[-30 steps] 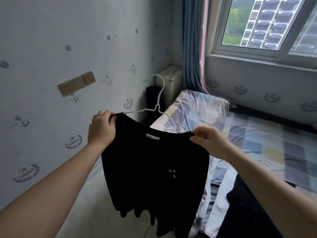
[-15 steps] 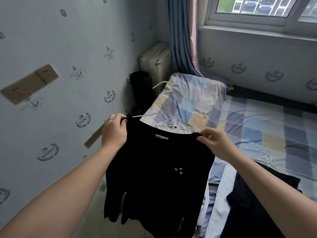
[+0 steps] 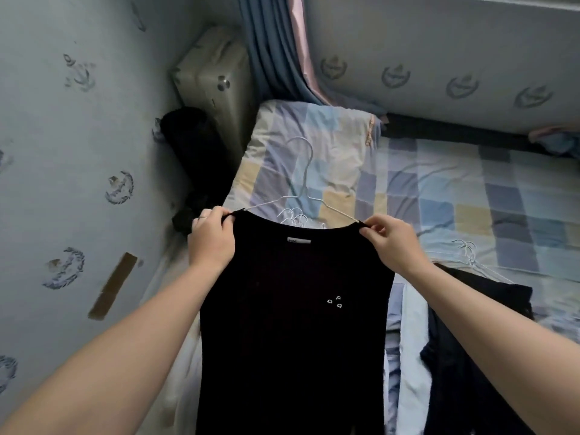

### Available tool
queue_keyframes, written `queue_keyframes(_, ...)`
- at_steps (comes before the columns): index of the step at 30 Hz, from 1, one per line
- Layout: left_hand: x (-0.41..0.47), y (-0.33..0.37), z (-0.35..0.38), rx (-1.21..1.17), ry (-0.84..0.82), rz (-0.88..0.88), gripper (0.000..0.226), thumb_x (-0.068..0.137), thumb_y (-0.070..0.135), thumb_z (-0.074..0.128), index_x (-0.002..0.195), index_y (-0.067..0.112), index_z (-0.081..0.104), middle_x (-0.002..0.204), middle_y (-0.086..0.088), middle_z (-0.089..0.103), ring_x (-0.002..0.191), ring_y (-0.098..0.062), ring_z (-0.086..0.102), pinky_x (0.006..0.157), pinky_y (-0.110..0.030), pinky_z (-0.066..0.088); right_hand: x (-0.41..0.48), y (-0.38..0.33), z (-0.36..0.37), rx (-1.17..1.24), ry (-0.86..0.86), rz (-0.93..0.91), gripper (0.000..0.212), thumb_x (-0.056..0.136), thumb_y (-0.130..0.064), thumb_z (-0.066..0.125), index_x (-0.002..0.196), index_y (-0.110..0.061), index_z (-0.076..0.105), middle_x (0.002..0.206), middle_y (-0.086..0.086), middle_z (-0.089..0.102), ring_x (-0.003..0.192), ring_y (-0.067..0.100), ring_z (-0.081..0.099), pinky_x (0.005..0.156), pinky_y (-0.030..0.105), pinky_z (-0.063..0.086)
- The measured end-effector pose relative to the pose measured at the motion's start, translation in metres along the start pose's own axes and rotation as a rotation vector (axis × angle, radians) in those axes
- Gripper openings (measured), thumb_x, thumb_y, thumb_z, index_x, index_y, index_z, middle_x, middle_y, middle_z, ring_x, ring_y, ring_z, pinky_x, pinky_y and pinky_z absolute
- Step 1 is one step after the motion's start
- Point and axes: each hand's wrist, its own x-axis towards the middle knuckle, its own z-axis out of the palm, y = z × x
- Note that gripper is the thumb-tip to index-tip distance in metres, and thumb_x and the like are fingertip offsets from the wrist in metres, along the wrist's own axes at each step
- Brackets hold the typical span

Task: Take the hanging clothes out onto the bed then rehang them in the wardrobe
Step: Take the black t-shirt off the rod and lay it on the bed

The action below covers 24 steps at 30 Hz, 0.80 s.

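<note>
A black top [image 3: 292,324] with small white letters hangs on a white wire hanger [image 3: 303,171], held up in front of me over the bed's near edge. My left hand [image 3: 212,238] grips the top's left shoulder. My right hand [image 3: 390,243] pinches its right shoulder. The hanger's hook rises above the neckline toward the pillow. Behind the collar, a small bunch of spare white hangers [image 3: 293,216] lies on the bed [image 3: 470,196].
A checked pillow [image 3: 314,136] lies at the head of the bed. More dark clothes [image 3: 477,340] and white hangers [image 3: 467,249] lie on the bed at right. A beige box [image 3: 213,80] and a dark bag [image 3: 194,146] stand in the corner by the wall.
My view has tilted down and the window has left the frame. The top and both hands have moved closer over the bed. Both grips are unchanged.
</note>
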Motion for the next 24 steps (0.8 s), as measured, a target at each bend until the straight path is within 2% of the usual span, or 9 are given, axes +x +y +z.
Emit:
queue_keyframes(5, 0.049, -0.037, 0.086, 0.113, -0.137, -0.025, 0.019, 0.1, 0.029, 0.049, 0.108, 0.023, 0.065, 0.119, -0.008, 0.059, 0.113, -0.035, 0.046, 0.095, -0.046, 0.035, 0.051, 0.05, 0.069, -0.227, 0.014, 0.13, 0.01, 0.088, -0.027, 0.068, 0.094, -0.022, 0.074, 0.093, 0.003, 0.072, 0.095, 0.029, 0.061, 0.086, 0.043, 0.048)
queue_keyframes(9, 0.068, -0.074, 0.153, 0.167, -0.185, -0.057, 0.019, 0.099, 0.032, 0.048, 0.105, 0.027, 0.065, 0.12, -0.005, 0.059, 0.113, -0.033, 0.043, 0.095, -0.045, 0.03, 0.077, 0.091, 0.13, -0.329, -0.046, 0.21, 0.014, 0.091, -0.028, 0.063, 0.098, -0.023, 0.073, 0.098, 0.004, 0.072, 0.099, 0.033, 0.06, 0.085, 0.043, 0.048)
queue_keyframes(12, 0.08, -0.096, 0.194, 0.055, -0.238, -0.098, 0.021, 0.099, 0.03, 0.049, 0.114, 0.022, 0.062, 0.122, -0.007, 0.057, 0.117, -0.032, 0.049, 0.099, -0.045, 0.037, 0.093, 0.114, 0.17, -0.249, -0.084, 0.294, 0.018, 0.094, -0.021, 0.057, 0.105, -0.016, 0.07, 0.106, 0.01, 0.067, 0.104, 0.032, 0.059, 0.085, 0.035, 0.044)
queue_keyframes(14, 0.084, -0.108, 0.213, -0.067, -0.302, -0.113, 0.036, 0.099, 0.032, 0.051, 0.133, 0.019, 0.052, 0.136, -0.008, 0.052, 0.127, -0.03, 0.048, 0.106, -0.045, 0.038, 0.097, 0.12, 0.188, -0.137, -0.081, 0.341, 0.029, 0.095, -0.016, 0.056, 0.122, -0.013, 0.063, 0.122, 0.01, 0.063, 0.116, 0.029, 0.056, 0.096, 0.031, 0.04)
queue_keyframes(16, 0.084, -0.115, 0.221, -0.099, -0.379, -0.102, 0.055, 0.099, 0.036, 0.052, 0.149, 0.02, 0.036, 0.153, -0.007, 0.038, 0.139, -0.026, 0.038, 0.113, -0.044, 0.032, 0.095, 0.118, 0.198, -0.049, -0.104, 0.349, 0.046, 0.094, -0.016, 0.058, 0.139, -0.014, 0.05, 0.14, 0.006, 0.053, 0.13, 0.023, 0.047, 0.11, 0.032, 0.035)
queue_keyframes(19, 0.074, -0.116, 0.219, -0.087, -0.44, -0.065, 0.065, 0.098, 0.042, 0.052, 0.154, 0.023, 0.027, 0.161, -0.002, 0.028, 0.145, -0.024, 0.03, 0.117, -0.044, 0.027, 0.08, 0.106, 0.198, 0.004, -0.159, 0.387, 0.059, 0.094, -0.019, 0.059, 0.149, -0.019, 0.037, 0.15, 0.0, 0.043, 0.138, 0.018, 0.039, 0.115, 0.034, 0.03)
queue_keyframes(24, 0.041, -0.096, 0.195, -0.014, -0.581, 0.006, 0.07, 0.096, 0.053, 0.049, 0.156, 0.032, 0.02, 0.166, 0.002, 0.016, 0.151, -0.02, 0.013, 0.12, -0.047, 0.018, 0.041, 0.082, 0.178, 0.066, -0.202, 0.405, 0.06, 0.096, -0.02, 0.057, 0.151, -0.018, 0.033, 0.154, -0.002, 0.038, 0.141, 0.015, 0.035, 0.117, 0.037, 0.028)
